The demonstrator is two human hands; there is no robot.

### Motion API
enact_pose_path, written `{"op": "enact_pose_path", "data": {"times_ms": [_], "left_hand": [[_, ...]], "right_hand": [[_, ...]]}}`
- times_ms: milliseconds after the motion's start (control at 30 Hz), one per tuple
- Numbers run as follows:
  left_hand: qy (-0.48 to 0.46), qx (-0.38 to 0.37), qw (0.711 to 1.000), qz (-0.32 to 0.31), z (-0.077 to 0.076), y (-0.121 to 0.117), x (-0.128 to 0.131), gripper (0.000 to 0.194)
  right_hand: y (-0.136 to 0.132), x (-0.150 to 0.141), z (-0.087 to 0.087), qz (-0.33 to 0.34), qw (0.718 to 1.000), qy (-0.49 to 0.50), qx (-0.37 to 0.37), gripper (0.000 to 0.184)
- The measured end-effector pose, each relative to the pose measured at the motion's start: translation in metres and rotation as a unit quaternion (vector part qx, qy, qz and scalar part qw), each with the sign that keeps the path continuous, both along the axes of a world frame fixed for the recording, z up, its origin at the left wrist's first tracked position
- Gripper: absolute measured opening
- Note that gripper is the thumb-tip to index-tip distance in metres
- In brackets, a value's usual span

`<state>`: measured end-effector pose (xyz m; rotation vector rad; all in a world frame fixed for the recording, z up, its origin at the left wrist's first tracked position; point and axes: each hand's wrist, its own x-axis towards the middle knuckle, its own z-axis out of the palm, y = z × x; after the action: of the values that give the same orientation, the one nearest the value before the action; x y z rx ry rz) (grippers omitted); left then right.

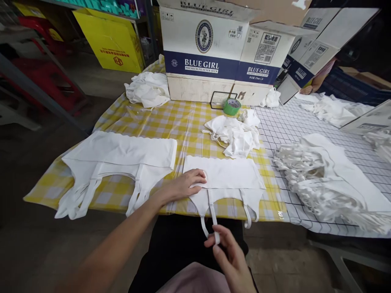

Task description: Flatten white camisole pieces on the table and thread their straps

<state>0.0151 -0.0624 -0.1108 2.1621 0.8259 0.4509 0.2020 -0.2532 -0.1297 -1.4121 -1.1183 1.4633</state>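
Observation:
A folded white strappy top (232,173) lies on the yellow checked cloth, its straps hanging over the near table edge. My left hand (191,182) rests flat on the left part of this top, fingers stretched out. Below the edge, my right hand (227,252) pinches one white strap (213,213) between thumb and fingers. Left of it, a second white top (122,152) is spread flat with its straps toward me. A crumpled bunch of white garments (236,134) sits just beyond the top under my left hand.
Beer cartons (201,53) stand at the back, with a green tape roll (232,106) before them. A stack of white tops (332,179) lies right, a white heap (148,89) back left. A person's arm (317,83) shows behind the cartons. A yellow box (110,40) stands beyond.

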Motion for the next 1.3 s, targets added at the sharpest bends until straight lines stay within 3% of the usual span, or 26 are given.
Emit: {"op": "enact_pose_path", "data": {"times_ms": [100, 200, 300, 333, 367, 433, 500, 600, 767, 900, 1000, 1067, 1133, 1200, 1300], "left_hand": [[0.022, 0.007, 0.999, 0.046, 0.0, 0.0, -0.007, 0.024], [0.055, 0.07, 0.983, 0.16, 0.002, 0.004, -0.01, 0.024], [0.141, 0.121, 0.919, 0.347, 0.005, 0.01, -0.007, 0.023], [0.185, 0.118, 0.894, 0.391, 0.005, 0.013, -0.004, 0.023], [0.23, 0.108, 0.872, 0.419, 0.006, 0.016, -0.001, 0.026], [0.286, 0.076, 0.849, 0.437, 0.005, 0.022, 0.004, 0.031], [0.28, 0.036, 0.852, 0.441, 0.002, 0.03, 0.007, 0.031], [0.231, -0.02, 0.87, 0.435, -0.002, 0.042, 0.005, 0.023], [0.152, -0.032, 0.889, 0.431, -0.005, 0.048, 0.002, 0.018], [0.068, -0.036, 0.906, 0.417, -0.002, 0.042, 0.009, 0.006], [-0.062, -0.11, 0.912, 0.39, 0.003, 0.035, 0.013, 0.023], [-0.205, -0.224, 0.881, 0.362, 0.009, 0.03, 0.013, 0.033], [-0.318, -0.322, 0.822, 0.346, 0.017, 0.024, 0.011, 0.036], [-0.366, -0.348, 0.786, 0.356, 0.028, 0.017, 0.007, 0.033], [-0.409, -0.317, 0.774, 0.366, 0.053, 0.006, -0.002, 0.029]], "right_hand": [[-0.027, 0.001, -0.024, 0.014, 0.999, -0.048, 0.02, 0.048], [-0.013, 0.028, -0.02, 0.02, 0.981, -0.171, 0.091, 0.039], [0.056, 0.082, 0.003, -0.065, 0.921, -0.316, 0.216, 0.026], [0.086, 0.101, 0.011, -0.09, 0.898, -0.372, 0.216, 0.026], [0.118, 0.119, 0.018, -0.108, 0.873, -0.433, 0.195, 0.029], [0.176, 0.148, 0.026, -0.121, 0.835, -0.533, 0.058, 0.029], [0.217, 0.161, 0.025, -0.113, 0.834, -0.54, 0.008, 0.024], [0.246, 0.16, 0.015, -0.083, 0.856, -0.51, -0.001, 0.017], [0.244, 0.159, 0.008, -0.056, 0.908, -0.416, 0.022, 0.01], [0.232, 0.172, 0.022, -0.032, 0.95, -0.309, 0.03, 0.022], [0.221, 0.178, 0.038, -0.007, 0.969, -0.247, 0.024, 0.032], [0.212, 0.18, 0.051, 0.022, 0.987, -0.157, 0.008, 0.034], [0.202, 0.18, 0.066, 0.056, 0.998, -0.041, -0.002, 0.035], [0.192, 0.18, 0.082, 0.068, 0.997, 0.036, 0.007, 0.036], [0.179, 0.179, 0.106, 0.038, 0.996, 0.069, 0.047, 0.036]]}}
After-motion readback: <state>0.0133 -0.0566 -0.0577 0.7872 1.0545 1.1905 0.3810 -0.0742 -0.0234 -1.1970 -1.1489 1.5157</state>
